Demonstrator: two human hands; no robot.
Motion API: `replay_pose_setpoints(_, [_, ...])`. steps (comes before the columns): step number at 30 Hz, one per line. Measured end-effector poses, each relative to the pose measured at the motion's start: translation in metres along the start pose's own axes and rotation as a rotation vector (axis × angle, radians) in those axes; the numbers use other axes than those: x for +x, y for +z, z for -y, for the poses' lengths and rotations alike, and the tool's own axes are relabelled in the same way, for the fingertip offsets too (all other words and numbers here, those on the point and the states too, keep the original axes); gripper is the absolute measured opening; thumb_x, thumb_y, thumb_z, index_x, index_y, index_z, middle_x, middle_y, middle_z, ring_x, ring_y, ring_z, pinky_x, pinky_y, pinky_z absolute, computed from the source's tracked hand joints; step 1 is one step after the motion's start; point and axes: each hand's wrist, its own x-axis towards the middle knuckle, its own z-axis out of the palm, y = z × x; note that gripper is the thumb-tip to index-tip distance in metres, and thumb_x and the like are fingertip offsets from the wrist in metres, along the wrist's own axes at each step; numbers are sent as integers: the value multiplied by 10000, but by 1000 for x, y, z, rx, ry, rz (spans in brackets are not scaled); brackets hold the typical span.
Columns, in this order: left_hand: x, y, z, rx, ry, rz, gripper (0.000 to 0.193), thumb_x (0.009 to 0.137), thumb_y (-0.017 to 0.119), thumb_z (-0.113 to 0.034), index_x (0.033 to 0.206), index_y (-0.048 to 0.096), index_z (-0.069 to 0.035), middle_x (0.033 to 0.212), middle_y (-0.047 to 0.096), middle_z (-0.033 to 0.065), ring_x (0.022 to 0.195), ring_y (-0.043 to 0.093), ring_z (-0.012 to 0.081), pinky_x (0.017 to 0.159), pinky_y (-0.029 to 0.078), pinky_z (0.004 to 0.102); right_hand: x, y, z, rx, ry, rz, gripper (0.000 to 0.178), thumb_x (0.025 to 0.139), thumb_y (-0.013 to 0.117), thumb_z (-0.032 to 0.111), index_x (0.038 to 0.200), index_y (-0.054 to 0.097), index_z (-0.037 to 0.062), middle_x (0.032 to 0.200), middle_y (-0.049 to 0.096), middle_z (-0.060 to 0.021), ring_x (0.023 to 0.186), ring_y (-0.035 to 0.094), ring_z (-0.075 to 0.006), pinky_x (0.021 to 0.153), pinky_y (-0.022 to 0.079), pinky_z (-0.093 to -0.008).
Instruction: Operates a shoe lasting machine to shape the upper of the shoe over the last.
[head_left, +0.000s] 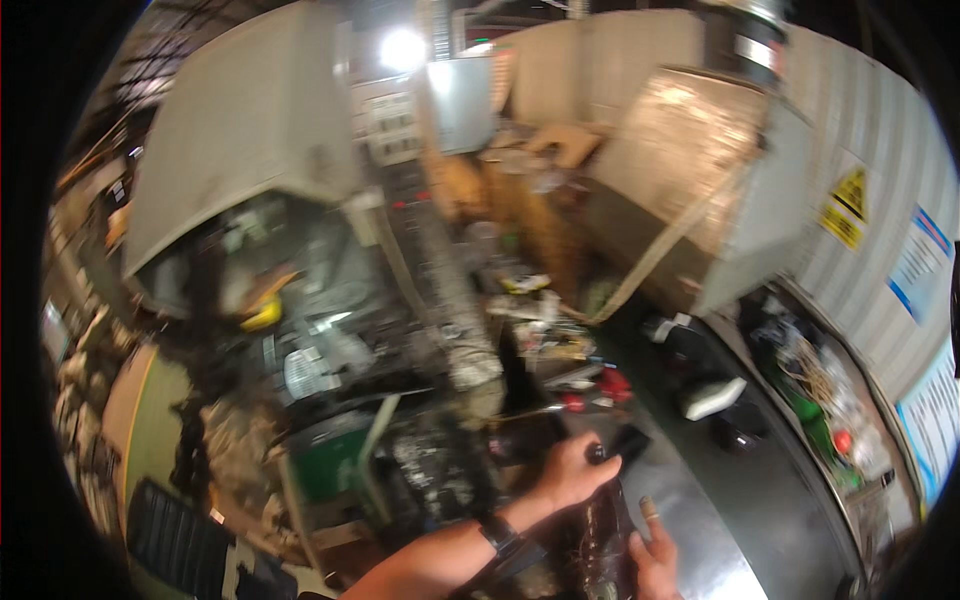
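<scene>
My left hand [572, 474], with a dark watch [503, 540] on its wrist, is closed around a dark object with a round black end [596, 453]; blur hides its exact kind. Just beyond the fingers is a black block-like piece [630, 441]. Between my hands a long, glossy dark item [604, 535] runs down to the lower edge. Beside it my right hand [655, 562] has its visible fingers apart, partly cut off by the frame. Whether it touches the glossy item cannot be told.
A dark conveyor belt [770, 480] with a metal plate [690, 510] lies at right, carrying black and white items [712, 398]. A side trough [800, 375] holds mixed waste. Large hoods [260, 110] stand over the left heap, and a metal chute [670, 150] rises beyond the belt.
</scene>
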Motion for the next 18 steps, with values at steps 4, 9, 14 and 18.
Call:
replay_pose_setpoints(4, [-18,-163,-5,-29,-178,-205,362,793,798,-361,864,651,-37,747,668,51,724,599,94,668,491,287,39,140,-8,-92,-162,56,456,965,572,-30,1405,464,-80,1400,536,-136,1266,502,-179,1082,370,-297])
replay_pose_setpoints(9, [-72,-352,43,-489,-234,-564,345,1013,525,-324,1080,639,-6,1004,675,69,919,633,166,840,500,316,78,300,-44,119,21,290,450,951,678,118,1339,537,-59,1090,686,-79,921,595,-103,818,495,-250])
replay_pose_setpoints(14, [-142,-386,51,-1173,-314,-726,386,1013,509,-287,1174,617,46,1113,683,108,980,666,230,897,522,372,105,411,-50,161,96,399,363,973,622,93,1317,553,-1,1065,680,-57,874,621,-111,763,531,-271])
replay_pose_setpoints(18, [-160,-403,86,-1073,-573,-800,321,998,544,-255,1137,643,16,1071,684,91,946,648,230,869,504,357,123,450,-64,201,138,375,577,975,618,99,1478,354,2,1149,661,-116,941,640,-154,818,546,-300])
